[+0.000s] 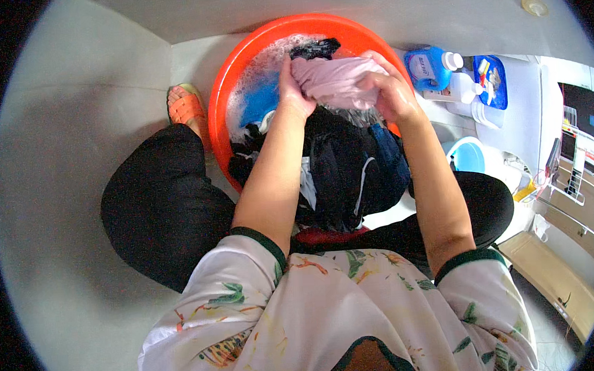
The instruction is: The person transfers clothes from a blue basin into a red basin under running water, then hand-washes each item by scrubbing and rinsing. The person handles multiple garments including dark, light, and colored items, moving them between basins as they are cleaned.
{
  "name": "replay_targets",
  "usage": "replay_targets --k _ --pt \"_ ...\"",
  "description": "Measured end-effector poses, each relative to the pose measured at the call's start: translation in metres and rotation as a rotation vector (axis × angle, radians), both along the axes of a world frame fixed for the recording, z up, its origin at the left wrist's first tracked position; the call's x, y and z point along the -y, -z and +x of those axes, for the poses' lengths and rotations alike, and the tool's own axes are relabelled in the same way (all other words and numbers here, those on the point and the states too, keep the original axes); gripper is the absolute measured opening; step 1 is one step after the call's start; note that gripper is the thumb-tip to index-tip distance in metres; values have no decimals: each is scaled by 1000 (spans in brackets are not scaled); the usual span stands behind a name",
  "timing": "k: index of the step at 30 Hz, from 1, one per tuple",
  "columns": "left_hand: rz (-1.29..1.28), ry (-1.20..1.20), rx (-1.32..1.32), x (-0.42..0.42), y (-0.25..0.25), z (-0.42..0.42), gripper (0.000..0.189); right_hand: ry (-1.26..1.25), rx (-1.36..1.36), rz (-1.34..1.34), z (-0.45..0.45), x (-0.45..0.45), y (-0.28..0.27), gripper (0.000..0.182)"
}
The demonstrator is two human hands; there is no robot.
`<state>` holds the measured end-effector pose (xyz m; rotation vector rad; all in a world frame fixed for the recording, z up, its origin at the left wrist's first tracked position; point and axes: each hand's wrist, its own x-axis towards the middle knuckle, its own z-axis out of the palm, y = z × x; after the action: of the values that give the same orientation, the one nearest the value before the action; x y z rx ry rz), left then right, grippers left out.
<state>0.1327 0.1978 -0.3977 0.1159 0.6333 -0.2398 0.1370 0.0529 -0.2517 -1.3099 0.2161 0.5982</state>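
A wet, light pink cloth (339, 81) is bunched between my two hands over a large orange plastic basin (217, 106). My left hand (293, 88) grips its left end, and my right hand (390, 90) holds the right end with bent fingers. Below the cloth, the basin holds sudsy water (251, 68) with a blue garment (264, 101) in it. A small black wet cloth (315, 49) lies behind the pink one. Dark garments (331, 158) are heaped over the near side of the basin, towards my lap.
Right of the basin stand a blue detergent bottle (427, 69), a white jug (457, 88) and a blue tray (501, 83) of small items. Nearer are a light-blue basin (468, 155) and a wire rack (575, 189). A grey wall (357, 0) rises behind the basin.
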Motion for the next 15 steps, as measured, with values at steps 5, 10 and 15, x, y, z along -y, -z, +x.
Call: replay_targets --k 5,10,15 --pt "-101 -15 385 7 -56 -1 39 -53 1108 -795 -66 -24 -10 43" --pt "85 65 320 9 -46 -12 41 -67 1263 -1185 -74 -72 -3 47" --pt "369 191 154 16 -44 -13 44 -111 919 -1253 -18 -77 4 32"
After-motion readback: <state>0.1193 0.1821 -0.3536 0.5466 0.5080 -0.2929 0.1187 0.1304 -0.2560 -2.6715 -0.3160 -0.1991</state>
